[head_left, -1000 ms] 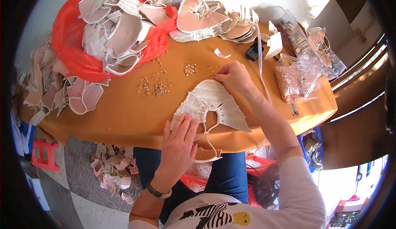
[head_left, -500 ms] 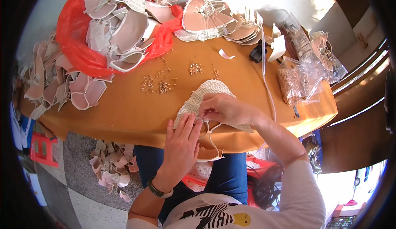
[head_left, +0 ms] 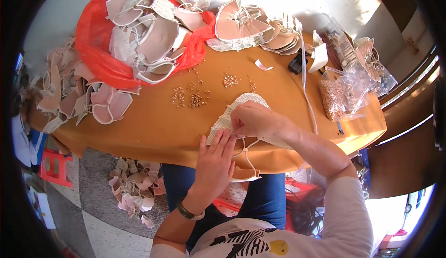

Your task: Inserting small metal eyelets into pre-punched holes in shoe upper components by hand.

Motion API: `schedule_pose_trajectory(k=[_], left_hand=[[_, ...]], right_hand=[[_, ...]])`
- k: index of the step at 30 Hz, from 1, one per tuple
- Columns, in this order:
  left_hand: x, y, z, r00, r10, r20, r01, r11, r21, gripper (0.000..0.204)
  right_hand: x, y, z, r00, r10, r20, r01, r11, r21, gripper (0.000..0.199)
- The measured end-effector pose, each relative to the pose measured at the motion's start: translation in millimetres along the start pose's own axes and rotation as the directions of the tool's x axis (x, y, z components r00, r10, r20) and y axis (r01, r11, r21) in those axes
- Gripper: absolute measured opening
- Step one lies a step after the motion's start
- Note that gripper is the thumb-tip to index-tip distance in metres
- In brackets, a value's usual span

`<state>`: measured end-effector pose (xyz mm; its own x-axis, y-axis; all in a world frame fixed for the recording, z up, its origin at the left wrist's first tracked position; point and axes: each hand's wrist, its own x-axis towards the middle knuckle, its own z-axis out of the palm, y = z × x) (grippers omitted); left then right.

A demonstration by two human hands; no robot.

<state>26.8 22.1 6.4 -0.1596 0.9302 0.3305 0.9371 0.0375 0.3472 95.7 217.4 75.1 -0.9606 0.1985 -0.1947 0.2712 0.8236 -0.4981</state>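
A cream woven shoe upper (head_left: 244, 103) with thin straps lies on the orange table (head_left: 153, 128) near its front edge. My left hand (head_left: 214, 165) presses flat on the lower straps, fingers spread. Curled over the middle of the upper, my right hand (head_left: 253, 121) pinches it near a strap with its fingertips. Small piles of golden beads (head_left: 195, 101) lie just beyond the upper.
A red plastic bag (head_left: 100, 60) holds several pale shoe uppers at the back left. More uppers are stacked at the back centre (head_left: 246, 25) and left edge (head_left: 69, 90). Clear bags of beads (head_left: 341, 97) sit at the right. Scraps (head_left: 132, 190) lie on the floor.
My right hand came back from the far side of the upper toward me and now pinches it near the straps. My left hand stayed pressed on the straps.
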Motion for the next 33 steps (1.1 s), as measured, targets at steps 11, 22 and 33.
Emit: schedule_pose_trajectory(k=[11, 22, 33], left_hand=[[-12.9, 42.2, 0.1, 0.996, 0.092, -0.007, -0.091, 0.970, -0.224, 0.050], [43.3, 8.0, -105.3, 0.995, -0.087, -0.041, 0.039, 0.761, -0.648, 0.024], [222.7, -211.1, -316.6, 0.871, -0.343, -0.351, 0.203, 0.903, -0.378, 0.032]], right_hand=[[-6.1, 6.5, 7.9, 0.993, -0.111, -0.050, 0.109, 0.993, -0.034, 0.009], [-35.6, 36.7, -74.9, 0.971, -0.020, -0.239, 0.143, 0.849, 0.509, 0.017], [14.8, 135.1, -203.0, 0.772, 0.306, -0.557, 0.001, 0.876, 0.482, 0.018]])
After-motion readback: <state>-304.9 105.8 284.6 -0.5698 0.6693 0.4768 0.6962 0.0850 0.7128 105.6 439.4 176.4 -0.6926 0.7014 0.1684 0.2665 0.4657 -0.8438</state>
